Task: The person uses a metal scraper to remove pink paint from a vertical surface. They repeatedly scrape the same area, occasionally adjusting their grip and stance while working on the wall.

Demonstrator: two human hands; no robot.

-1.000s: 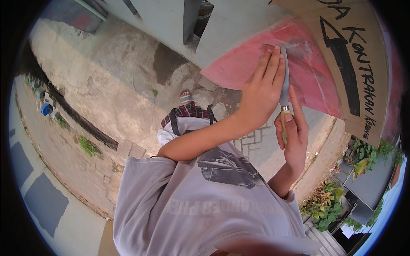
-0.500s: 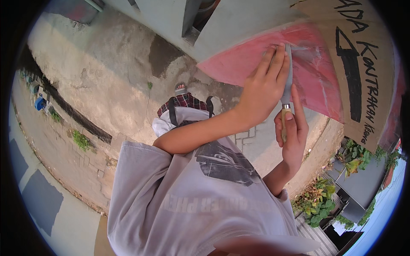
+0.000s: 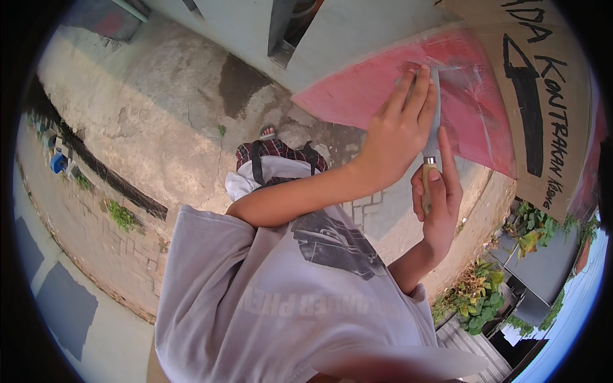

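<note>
My right hand (image 3: pixel 440 191) is closed round the pale wooden handle of a putty knife (image 3: pixel 430 147), its index finger stretched up along the metal blade. The blade points away from me and lies against a red-painted surface (image 3: pixel 357 92) with grey, scuffed patches. Across the left side of the blade lies my left hand (image 3: pixel 399 131), fingers straight and close together, pressing flat. Its fingertips reach close to the blade's far end. Part of the blade is hidden under these fingers.
A brown cardboard sign (image 3: pixel 555 115) with black hand lettering and an arrow borders the red surface at right. Beyond are leafy plants (image 3: pixel 476 300). A grey-white wall (image 3: pixel 357 38) rises ahead. Cracked concrete ground (image 3: pixel 147 121) spreads left, crossed by a dark gutter (image 3: pixel 105 169).
The whole view has shifted slightly. Both hands keep nearly the same hold on the putty knife, and the blade stays against the red surface.
</note>
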